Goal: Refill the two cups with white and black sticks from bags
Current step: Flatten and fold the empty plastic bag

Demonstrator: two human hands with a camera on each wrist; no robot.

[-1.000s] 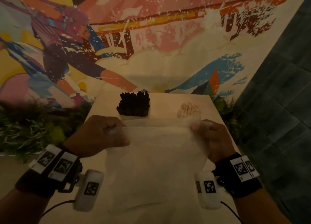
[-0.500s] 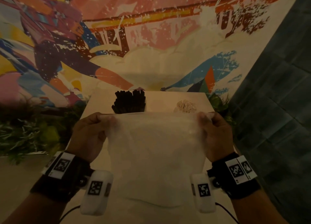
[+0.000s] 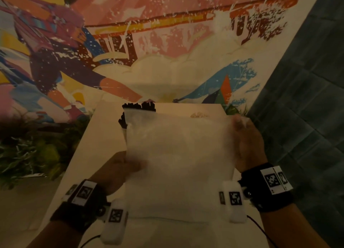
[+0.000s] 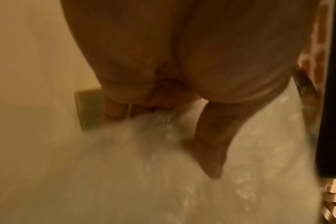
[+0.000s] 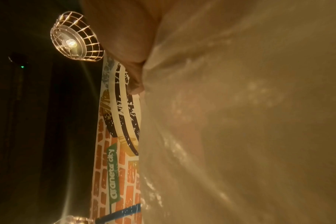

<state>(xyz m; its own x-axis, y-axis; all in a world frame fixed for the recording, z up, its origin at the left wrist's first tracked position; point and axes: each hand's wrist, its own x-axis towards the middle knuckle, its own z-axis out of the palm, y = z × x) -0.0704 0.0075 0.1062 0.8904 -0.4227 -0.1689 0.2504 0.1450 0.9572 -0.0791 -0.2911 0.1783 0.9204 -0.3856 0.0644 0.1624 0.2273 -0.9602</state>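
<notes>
A translucent plastic bag [image 3: 178, 154] hangs flat in front of me over the table, and I cannot tell what is in it. My right hand [image 3: 240, 123] pinches its upper right corner. My left hand [image 3: 130, 164] grips its left edge lower down, the thumb [image 4: 211, 144] lying on the film of the bag [image 4: 144, 166]. The bag's upper left corner stands free. Behind it the black sticks [image 3: 139, 106] show over the top edge, and the white sticks [image 3: 199, 115] barely peek out; both cups are hidden. In the right wrist view the bag [image 5: 240, 121] fills the right side.
The pale table [image 3: 89, 154] runs away from me to a painted mural wall. Green plants [image 3: 28, 150] line its left side and a dark tiled wall [image 3: 307, 98] stands close on the right. A caged lamp [image 5: 75, 37] glows overhead.
My left hand has left the bag's top left corner and dropped to its left edge. The bag now stands higher and covers most of both stick bundles.
</notes>
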